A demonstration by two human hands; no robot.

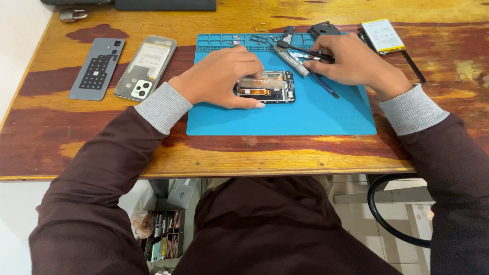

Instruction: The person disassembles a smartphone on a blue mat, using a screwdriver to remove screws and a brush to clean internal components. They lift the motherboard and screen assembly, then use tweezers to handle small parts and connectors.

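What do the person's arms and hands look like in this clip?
Both arms wear dark maroon long sleeves ending in ribbed grey cuffs at the wrists. The left hand and right hand are bare: no gloves, rings or watch visible.

I wear a dark maroon-brown long-sleeved top, plain and unmarked, its loose fabric creasing along both arms and across my front. Each sleeve ends in a ribbed, light grey knitted cuff that sits snug at the wrist. My left hand [220,76] and right hand [351,62] are bare, with no gloves, rings or watch showing.
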